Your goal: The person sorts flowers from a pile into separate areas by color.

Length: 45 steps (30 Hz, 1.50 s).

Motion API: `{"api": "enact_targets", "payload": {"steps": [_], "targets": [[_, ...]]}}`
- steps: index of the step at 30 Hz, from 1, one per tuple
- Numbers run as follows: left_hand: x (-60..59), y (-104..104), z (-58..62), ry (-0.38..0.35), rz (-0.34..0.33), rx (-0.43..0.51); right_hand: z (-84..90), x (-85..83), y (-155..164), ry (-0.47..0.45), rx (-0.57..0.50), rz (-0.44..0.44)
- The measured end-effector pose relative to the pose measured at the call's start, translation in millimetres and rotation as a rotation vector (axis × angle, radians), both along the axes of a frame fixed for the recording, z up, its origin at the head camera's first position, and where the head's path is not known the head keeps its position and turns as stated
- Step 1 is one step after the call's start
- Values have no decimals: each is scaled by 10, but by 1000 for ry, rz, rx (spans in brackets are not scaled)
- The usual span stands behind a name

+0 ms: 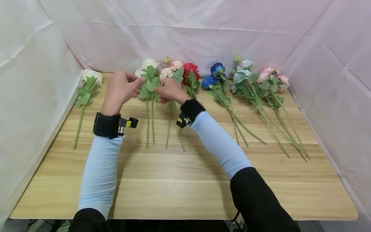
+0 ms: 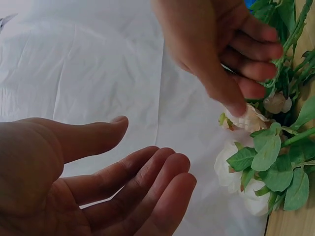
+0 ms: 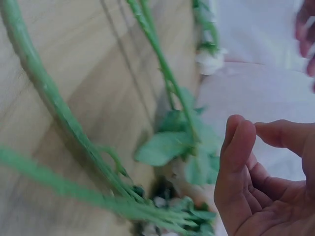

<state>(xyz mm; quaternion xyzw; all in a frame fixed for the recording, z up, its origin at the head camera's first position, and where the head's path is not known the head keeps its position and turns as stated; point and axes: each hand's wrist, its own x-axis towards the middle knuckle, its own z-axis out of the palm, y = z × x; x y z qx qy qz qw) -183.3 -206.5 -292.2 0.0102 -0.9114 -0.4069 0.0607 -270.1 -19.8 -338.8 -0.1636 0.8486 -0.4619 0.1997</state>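
My left hand (image 1: 119,88) hovers just left of the white roses (image 1: 150,63), fingers loosely bent and holding nothing. To their right, my right hand (image 1: 171,90) hangs over the stems of the pale pink flowers (image 1: 166,73). Its fingers are loosely curled and nothing shows between them. In the left wrist view, the thumb and fingers of my left hand (image 2: 113,182) stand apart, with white roses (image 2: 227,169) beyond. In the right wrist view, the thumb of my right hand (image 3: 270,187) comes close to the index fingertip; flower stems (image 3: 54,101) lie beside it.
A single white rose (image 1: 91,76) lies far left. Right of my hands are a red rose (image 1: 190,71), blue roses (image 1: 213,77), light blue flowers (image 1: 242,75) and pink flowers (image 1: 268,74). All lie on the wooden table (image 1: 174,193), blossoms toward the white cloth wall (image 1: 179,42).
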Motion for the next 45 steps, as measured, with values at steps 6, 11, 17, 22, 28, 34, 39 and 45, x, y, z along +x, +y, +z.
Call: {"api": "enact_targets", "payload": {"steps": [6,11,17,22,28,34,39,45], "targets": [[30,11,30,-11,-19,-30,141,163,325,13,-85,51],[63,35,44,-20,-40,-83,235,365,609,33,-131,51],[58,89,35,-6,-80,-131,326,587,961,63,-140,7],[59,145,32,-4,-100,-155,458,704,1199,166,-160,-14],[61,224,10,-3,-109,-206,518,723,1375,179,-196,-54],[-30,43,-59,-24,65,-362,481,710,1396,140,-195,-71],[-139,-460,-199,-139,156,-413,487,729,1400,137,-167,-70],[-120,-1063,-460,-266,265,-411,493,736,1447,142,-170,-69]]}}
